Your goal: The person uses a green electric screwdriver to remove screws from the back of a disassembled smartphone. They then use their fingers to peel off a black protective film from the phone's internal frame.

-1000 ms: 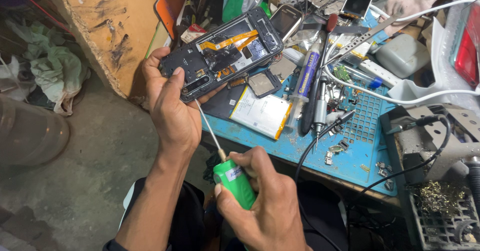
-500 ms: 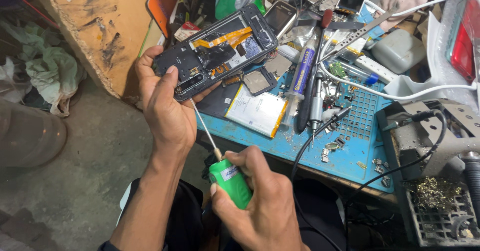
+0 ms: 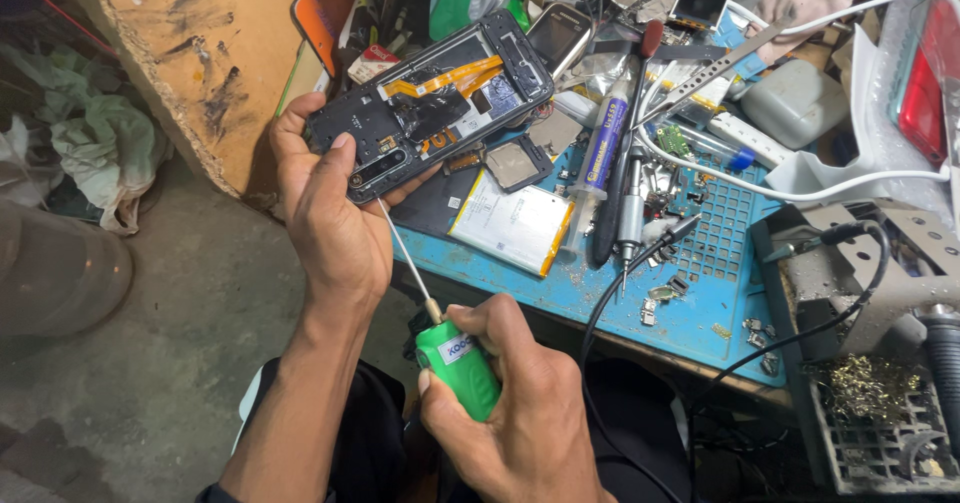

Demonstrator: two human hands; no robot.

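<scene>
- Gripping an opened phone (image 3: 430, 103) at its lower end, the left hand (image 3: 335, 213) is closing around it, above the right hand.
- The right hand (image 3: 520, 403) is clasping a green-handled screwdriver (image 3: 455, 363), its tip touching the phone beside the left thumb.

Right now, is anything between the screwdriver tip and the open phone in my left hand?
Nothing visible. The screwdriver, held in the right hand, runs straight up to the lower edge of the open phone in the left hand. The left thumb sits beside the contact spot, not across it.
</scene>
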